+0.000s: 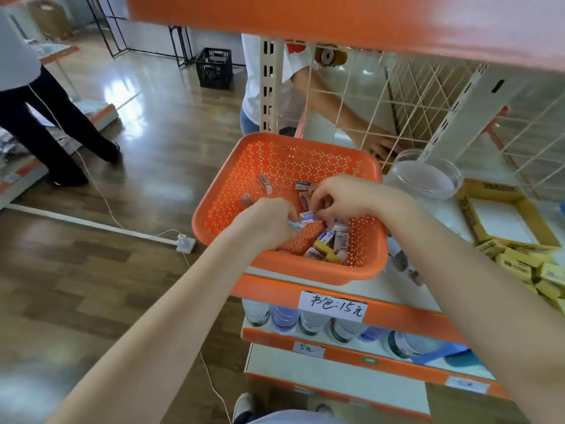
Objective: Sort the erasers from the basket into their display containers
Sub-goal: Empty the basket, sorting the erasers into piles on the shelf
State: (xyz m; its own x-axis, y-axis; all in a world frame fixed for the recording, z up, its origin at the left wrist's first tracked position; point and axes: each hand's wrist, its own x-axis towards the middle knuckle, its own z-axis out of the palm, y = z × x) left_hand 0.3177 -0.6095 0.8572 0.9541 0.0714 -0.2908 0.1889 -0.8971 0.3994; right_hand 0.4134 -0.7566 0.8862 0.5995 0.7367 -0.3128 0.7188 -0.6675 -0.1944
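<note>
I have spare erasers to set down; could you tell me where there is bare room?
Bare: the basket floor along its far rim, and inside the yellow box right of the jar. Crowded: the basket's near right corner, full of erasers, and the yellow pile beside it.

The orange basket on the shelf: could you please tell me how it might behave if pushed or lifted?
The orange basket is perforated plastic holding only small erasers, so probably light and slightly flexible. Its left side seems to overhang the shelf, so a leftward push could tip it.
</note>
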